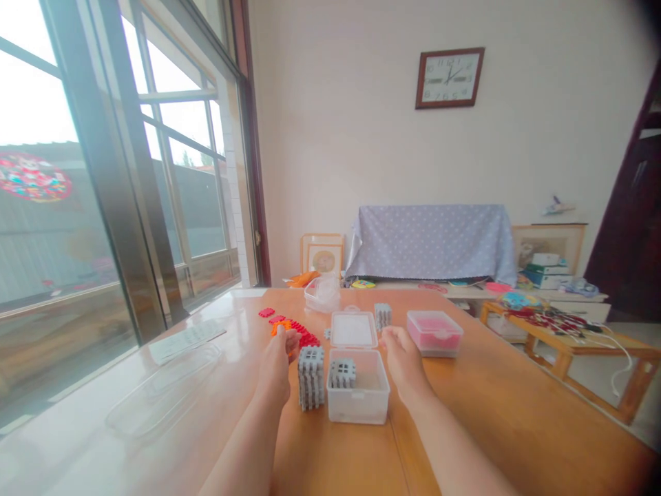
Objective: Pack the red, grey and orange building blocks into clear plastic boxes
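Observation:
My left hand [279,362] is over the table with its fingers curled together, close to orange interlocking plastic pieces [280,326]. Whether it grips one of them, I cannot tell. Just right of that hand stands a tall stack of grey interlocking pieces [310,379]. A clear plastic box [358,406] with its lid [354,329] folded back holds more grey pieces [343,372] on its left side. My right hand [405,362] is to the right of the box, fingers bent inward, near a second grey stack [383,315]; its fingertips are partly hidden.
Red pieces [304,335] lie in a row behind the left hand. A closed box with pink contents [434,333] stands at right. Farther back is a clear container [323,295] with crumpled plastic. A clear lid [165,393] lies at left.

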The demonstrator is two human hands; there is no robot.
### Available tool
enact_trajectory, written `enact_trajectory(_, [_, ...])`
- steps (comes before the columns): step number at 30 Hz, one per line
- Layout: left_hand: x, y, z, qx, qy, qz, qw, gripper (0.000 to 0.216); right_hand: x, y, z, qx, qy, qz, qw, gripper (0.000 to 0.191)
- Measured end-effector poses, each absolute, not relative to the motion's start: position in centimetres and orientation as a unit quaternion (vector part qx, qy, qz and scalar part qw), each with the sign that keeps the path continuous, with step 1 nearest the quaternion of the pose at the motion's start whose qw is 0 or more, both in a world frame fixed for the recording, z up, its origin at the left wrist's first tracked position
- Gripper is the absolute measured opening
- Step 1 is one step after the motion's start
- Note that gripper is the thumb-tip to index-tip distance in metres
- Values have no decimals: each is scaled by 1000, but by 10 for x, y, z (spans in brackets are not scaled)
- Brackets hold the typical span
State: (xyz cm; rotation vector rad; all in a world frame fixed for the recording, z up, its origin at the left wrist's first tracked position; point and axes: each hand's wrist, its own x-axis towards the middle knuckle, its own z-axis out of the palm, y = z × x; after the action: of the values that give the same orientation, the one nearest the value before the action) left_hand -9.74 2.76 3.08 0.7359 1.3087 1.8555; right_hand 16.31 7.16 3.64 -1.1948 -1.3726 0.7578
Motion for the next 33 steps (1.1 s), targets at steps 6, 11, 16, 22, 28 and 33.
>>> enact_trajectory(6, [-85, 13, 51, 317, 512, 737, 306, 50, 157, 76, 28, -505, -580, 341, 540, 42])
enact_trajectory(11, [-75, 1, 70, 358, 562, 689, 283, 52, 159, 78, 25, -500, -595, 332, 535, 41])
enact_trajectory(16, [-79, -21, 96, 447, 566, 629, 291, 39, 160, 77, 26, -493, -588, 349, 538, 42])
enact_trajectory(22, [-92, -42, 122, 608, 547, 499, 286, 35, 159, 78, 24, -481, -577, 373, 544, 44])
enact_trajectory(28, [-100, -34, 120, 690, 557, 396, 239, 39, 159, 82, 21, -485, -574, 371, 546, 46])
enact_trajectory(33, [-110, -20, 111, 737, 574, 292, 207, 49, 158, 85, 18, -486, -553, 388, 554, 42])
